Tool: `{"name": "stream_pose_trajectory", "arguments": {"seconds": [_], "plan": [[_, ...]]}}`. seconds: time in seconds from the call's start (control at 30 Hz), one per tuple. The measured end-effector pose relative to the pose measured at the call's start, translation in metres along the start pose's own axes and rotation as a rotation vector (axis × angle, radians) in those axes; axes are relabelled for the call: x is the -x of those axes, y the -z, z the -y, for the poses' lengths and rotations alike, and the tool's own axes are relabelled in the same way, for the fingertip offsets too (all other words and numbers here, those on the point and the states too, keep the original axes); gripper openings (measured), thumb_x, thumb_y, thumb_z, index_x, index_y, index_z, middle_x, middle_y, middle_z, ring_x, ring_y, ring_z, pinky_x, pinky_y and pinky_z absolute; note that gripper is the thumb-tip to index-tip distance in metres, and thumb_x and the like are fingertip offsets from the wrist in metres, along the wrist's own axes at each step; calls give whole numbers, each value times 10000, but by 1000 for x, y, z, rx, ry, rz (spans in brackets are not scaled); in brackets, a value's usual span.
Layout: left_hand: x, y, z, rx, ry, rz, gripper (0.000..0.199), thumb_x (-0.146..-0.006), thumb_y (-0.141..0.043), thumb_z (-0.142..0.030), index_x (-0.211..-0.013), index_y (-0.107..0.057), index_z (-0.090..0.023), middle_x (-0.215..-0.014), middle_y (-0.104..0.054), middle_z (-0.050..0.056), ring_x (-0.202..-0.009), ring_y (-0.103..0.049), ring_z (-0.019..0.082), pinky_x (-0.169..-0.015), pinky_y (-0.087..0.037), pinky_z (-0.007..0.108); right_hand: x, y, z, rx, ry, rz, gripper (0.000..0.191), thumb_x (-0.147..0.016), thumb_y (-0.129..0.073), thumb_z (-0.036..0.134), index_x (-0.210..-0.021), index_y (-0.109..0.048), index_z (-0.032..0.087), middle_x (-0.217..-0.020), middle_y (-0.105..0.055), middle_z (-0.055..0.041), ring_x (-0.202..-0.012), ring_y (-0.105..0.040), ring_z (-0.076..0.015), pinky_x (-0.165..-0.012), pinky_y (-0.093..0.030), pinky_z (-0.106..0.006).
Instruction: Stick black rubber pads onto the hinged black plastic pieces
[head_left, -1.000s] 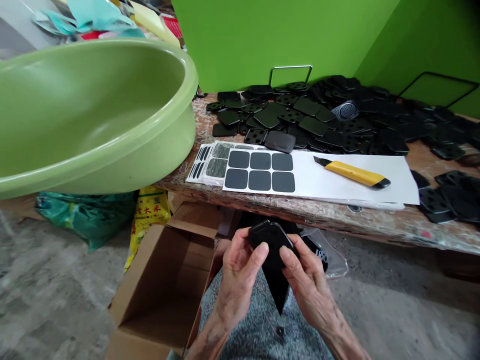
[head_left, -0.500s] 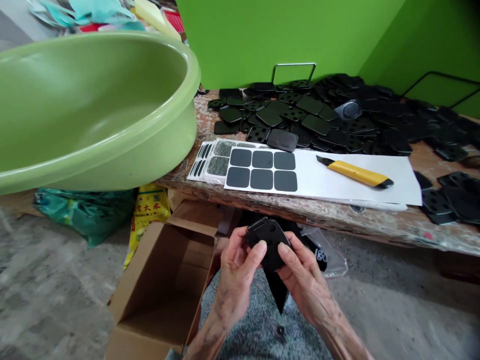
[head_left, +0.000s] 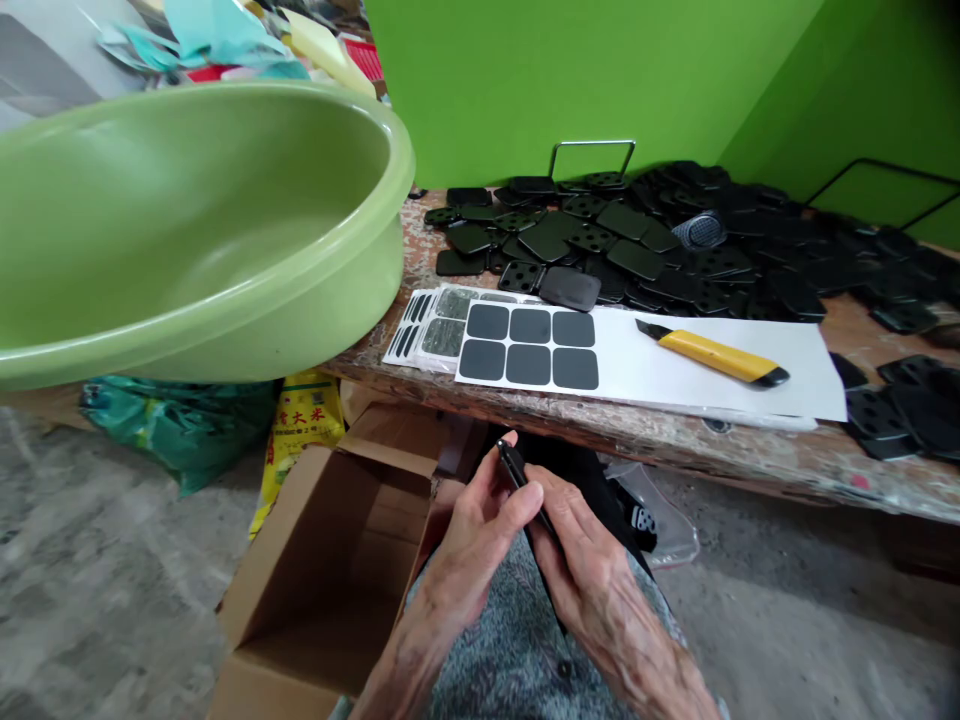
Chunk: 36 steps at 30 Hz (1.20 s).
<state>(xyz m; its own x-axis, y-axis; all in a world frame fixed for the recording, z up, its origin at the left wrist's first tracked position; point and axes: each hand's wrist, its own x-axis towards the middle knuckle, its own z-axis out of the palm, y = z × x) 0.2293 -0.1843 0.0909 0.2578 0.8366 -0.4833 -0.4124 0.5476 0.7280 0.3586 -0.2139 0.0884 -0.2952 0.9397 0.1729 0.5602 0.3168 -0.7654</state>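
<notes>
Above my lap I hold a flat black folding case [head_left: 513, 462], turned edge-on so its narrow side faces up. My left hand [head_left: 480, 535] grips it with the thumb across the near side and the fingers behind. My right hand [head_left: 583, 545] is closed against its other face, fingers pressed together and covering most of it. On the bench in front lies a white sheet with dark rounded-square stickers [head_left: 530, 347]. A yellow utility knife [head_left: 716, 357] rests on the white paper to the right. Behind them spreads a pile of similar black cases [head_left: 634, 255], some with round holes.
A large green basin [head_left: 337, 270] overhangs the bench [head_left: 420, 392] at left. Below it stand an open cardboard box [head_left: 277, 560], a yellow bag [head_left: 304, 425] and a green plastic bag [head_left: 180, 430]. A clear bag [head_left: 671, 525] is under the bench. Metal loops stand by the green wall.
The black case has turned from showing its holed face to edge-on. My right hand has rolled over its far face, so its back now faces up. The view has shifted slightly.
</notes>
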Motion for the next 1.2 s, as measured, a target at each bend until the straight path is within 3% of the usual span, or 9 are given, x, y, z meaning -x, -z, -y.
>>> {"name": "stream_pose_trajectory", "arguments": {"seconds": [0.17, 0.3, 0.47, 0.57, 0.7, 0.83, 0.93, 1.07, 1.2], "plan": [[3, 10, -5, 52, 38, 127, 656, -803, -689, -310, -1387, -399, -245, -1396, -492, 76, -1347, -368, 219, -1128, -261, 361, 8, 7, -6, 240, 105, 48, 623, -904, -357, -6, -1487, -199, 142, -1442, -389, -133, -1369, -289, -238, -1090, -372, -456], [5, 7, -7, 70, 0, 185, 712, -781, -712, -319, -1405, -375, -255, -1357, -523, 76, -1314, -407, 220, -1103, -295, 348, 9, 4, -18, 401, 225, 0, 656, -918, -385, 33, -1507, -138, 184, -1404, -455, -119, -1311, -387, -272, -1068, -313, -577], [5, 3, -6, 45, -42, 145, 733, -728, -759, -326, -1370, -409, -273, -1242, -581, 60, -1201, -502, 211, -1052, -337, 323, 7, 0, -15, 257, 206, -88, 610, -929, -416, 35, -1487, -211, 173, -1380, -477, -130, -1289, -417, -242, -1036, -380, -467], [3, 0, -4, -26, -98, 45, 647, -720, -756, -391, -1290, -473, -277, -1098, -618, 35, -1063, -556, 189, -942, -403, 293, 5, 4, -4, 41, 86, -112, 520, -960, -410, 96, -1449, -300, 235, -1370, -489, -81, -1270, -441, -208, -1043, -384, -387], [-1, -1, -5, -81, -90, -82, 351, -843, -611, -432, -1143, -577, -253, -997, -637, 20, -938, -564, 151, -833, -418, 262, 3, 15, 3, -323, -271, -73, 309, -989, -421, 285, -1288, -499, 286, -1214, -608, -12, -1100, -572, -170, -945, -446, -268], [-4, -1, -6, -62, -64, -27, 203, -843, -624, -359, -973, -629, -202, -885, -643, 9, -777, -564, 120, -723, -439, 245, 2, 21, -2, -644, -491, -48, 245, -944, -505, 423, -1123, -569, 269, -976, -653, 8, -872, -616, -158, -754, -491, -234], [-6, -5, -3, -82, -54, -17, 200, -843, -619, -364, -940, -611, -190, -855, -638, 4, -671, -535, 97, -642, -446, 234, 1, 17, -8, -711, -561, -108, 228, -922, -538, 447, -1031, -554, 247, -786, -619, 29, -655, -586, -123, -599, -477, -209], [-7, -12, 2, -161, -111, -168, 319, -788, -683, -381, -1040, -576, -217, -938, -630, 1, -793, -566, 109, -716, -461, 222, 2, 11, -5, -404, -421, -143, 199, -952, -482, 342, -1121, -501, 240, -948, -631, -21, -801, -613, -158, -722, -512, -268], [-4, -15, 0, -139, -71, -93, 537, -738, -729, -367, -1231, -542, -268, -978, -622, 9, -902, -587, 142, -863, -448, 274, 5, 10, 2, -90, -144, -48, 386, -940, -362, 148, -1316, -381, 235, -1246, -513, -94, -1168, -500, -213, -989, -439, -392]]}}
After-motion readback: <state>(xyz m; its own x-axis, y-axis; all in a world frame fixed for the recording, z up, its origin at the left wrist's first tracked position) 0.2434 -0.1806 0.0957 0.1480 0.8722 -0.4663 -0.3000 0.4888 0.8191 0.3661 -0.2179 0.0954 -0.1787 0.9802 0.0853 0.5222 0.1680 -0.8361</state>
